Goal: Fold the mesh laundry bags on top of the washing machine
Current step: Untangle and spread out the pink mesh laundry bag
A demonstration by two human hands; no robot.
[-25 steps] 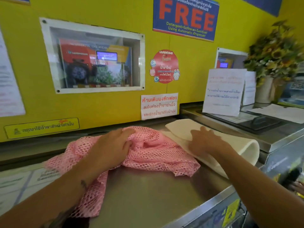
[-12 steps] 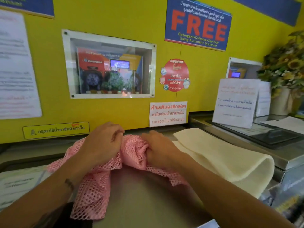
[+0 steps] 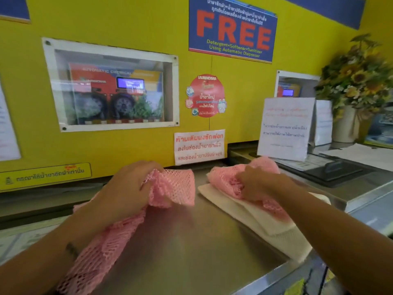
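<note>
A pink mesh laundry bag (image 3: 176,188) lies on the steel top of the washing machine (image 3: 191,241). My left hand (image 3: 127,188) grips this bag; its lower part trails down under my left forearm. My right hand (image 3: 255,184) grips a second bunch of pink mesh (image 3: 223,177), held over a folded white mesh bag (image 3: 265,226) at the right. A bare strip of steel shows between the two pink bunches; I cannot tell whether they are one bag or two.
A yellow wall with signs rises right behind the machine. To the right, the neighbouring machine's top holds a standing paper notice (image 3: 285,128), a black panel (image 3: 331,171) and a vase of sunflowers (image 3: 357,81). The machine's front edge runs low right.
My right hand left the white bag, took hold of the pink mesh beside my left hand, then pulled its part to the right over the white bag. The two bunches now sit apart.
</note>
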